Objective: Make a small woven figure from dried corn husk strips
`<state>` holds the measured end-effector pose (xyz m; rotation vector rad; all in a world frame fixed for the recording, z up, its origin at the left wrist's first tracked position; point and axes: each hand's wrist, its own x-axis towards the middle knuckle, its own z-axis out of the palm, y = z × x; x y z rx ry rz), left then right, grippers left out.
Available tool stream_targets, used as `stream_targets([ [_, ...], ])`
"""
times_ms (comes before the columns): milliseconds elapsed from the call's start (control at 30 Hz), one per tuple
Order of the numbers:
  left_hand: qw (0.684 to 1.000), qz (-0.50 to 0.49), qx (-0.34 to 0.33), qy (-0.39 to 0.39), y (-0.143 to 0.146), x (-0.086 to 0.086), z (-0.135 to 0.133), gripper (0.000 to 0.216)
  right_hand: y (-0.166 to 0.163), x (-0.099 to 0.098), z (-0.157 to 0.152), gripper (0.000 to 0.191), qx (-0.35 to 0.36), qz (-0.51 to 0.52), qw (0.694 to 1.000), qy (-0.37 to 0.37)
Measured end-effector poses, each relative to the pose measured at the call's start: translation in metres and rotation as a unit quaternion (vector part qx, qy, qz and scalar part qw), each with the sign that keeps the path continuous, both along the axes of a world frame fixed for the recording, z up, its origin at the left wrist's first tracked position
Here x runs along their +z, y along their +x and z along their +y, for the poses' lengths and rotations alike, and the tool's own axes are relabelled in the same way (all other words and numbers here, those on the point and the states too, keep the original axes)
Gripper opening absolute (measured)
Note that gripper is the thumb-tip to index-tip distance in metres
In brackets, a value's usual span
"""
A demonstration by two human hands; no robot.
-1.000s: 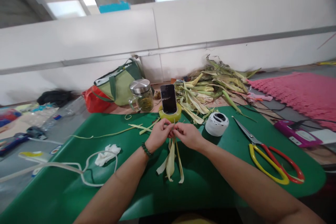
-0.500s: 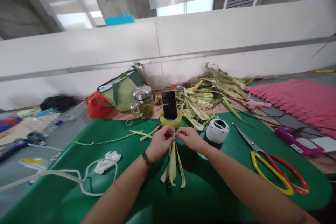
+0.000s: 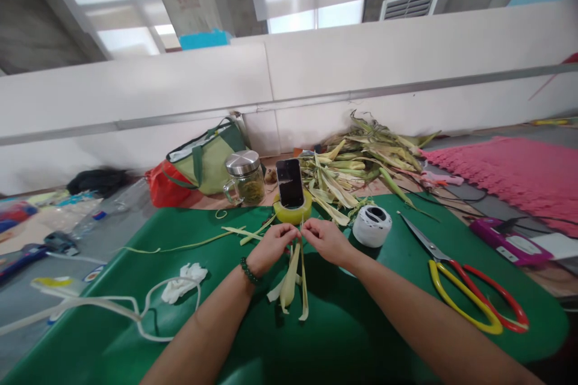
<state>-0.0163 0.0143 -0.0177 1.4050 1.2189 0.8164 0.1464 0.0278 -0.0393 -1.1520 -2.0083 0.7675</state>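
My left hand, with a green bead bracelet on its wrist, pinches the top of a small bundle of pale corn husk. Close beside it, my right hand pinches a narrow husk strip at the same spot, fingertips nearly meeting. Several husk pieces hang below the fingers over the green mat. What lies right between the fingertips is too small to make out. Just beyond the hands, a phone leans upright on a roll of yellow tape.
A white roll and large red-and-yellow-handled scissors lie to the right. Behind are a husk pile, a lidded glass jar and a green bag. At left lie a crumpled tissue and a white cable.
The hanging husk pieces have swung a little to the left and spread apart. My fingertips have shifted slightly and stay close together. The whole view has tilted slightly.
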Motion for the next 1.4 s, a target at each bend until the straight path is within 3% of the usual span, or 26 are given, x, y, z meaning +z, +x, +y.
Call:
stream_targets([
  [133, 0.997, -0.061, -0.003, -0.048, 0.0, 0.002, -0.001, 0.03, -0.001, 0.001, 0.0, 0.018, 0.008, 0.015, 1.0, -0.008],
  [267, 0.999, -0.048, 0.0, -0.025, 0.0, -0.002, 0.0, 0.026, -0.001, 0.003, 0.001, 0.022, 0.038, 0.056, 0.996, -0.052],
  [433, 0.995, 0.028, 0.026, 0.09, 0.0, -0.009, 0.004, 0.015, -0.001, 0.0, 0.004, 0.025, 0.059, 0.114, 0.985, -0.116],
  [567, 0.968, 0.091, 0.096, 0.214, -0.001, -0.005, 0.002, 0.012, -0.001, -0.002, 0.006, 0.024, 0.062, 0.142, 0.975, -0.16],
  [700, 0.943, 0.197, 0.088, 0.255, -0.002, -0.002, -0.002, 0.018, -0.001, -0.002, 0.007, 0.023, 0.059, 0.147, 0.973, -0.167],
  [833, 0.95, 0.197, 0.042, 0.24, -0.001, -0.004, -0.002, 0.006, -0.002, -0.002, 0.006, 0.02, 0.06, 0.132, 0.978, -0.152],
  [933, 0.96, 0.163, 0.022, 0.228, -0.003, -0.001, 0.0, 0.014, 0.001, -0.001, 0.008, 0.019, 0.053, 0.109, 0.985, -0.124],
  [1133, 0.97, 0.125, 0.054, 0.201, -0.017, 0.012, 0.005, 0.021, 0.024, 0.005, 0.017, 0.014, 0.015, -0.054, 0.997, -0.05],
  [1267, 0.993, 0.008, 0.036, 0.112, -0.018, 0.018, 0.002, 0.019, 0.028, 0.005, 0.02, 0.016, -0.014, -0.121, 0.991, -0.056],
  [1400, 0.99, -0.134, -0.033, 0.032, -0.01, 0.02, -0.006, 0.024, 0.022, 0.003, 0.018, 0.025, 0.0, -0.118, 0.989, -0.088],
])
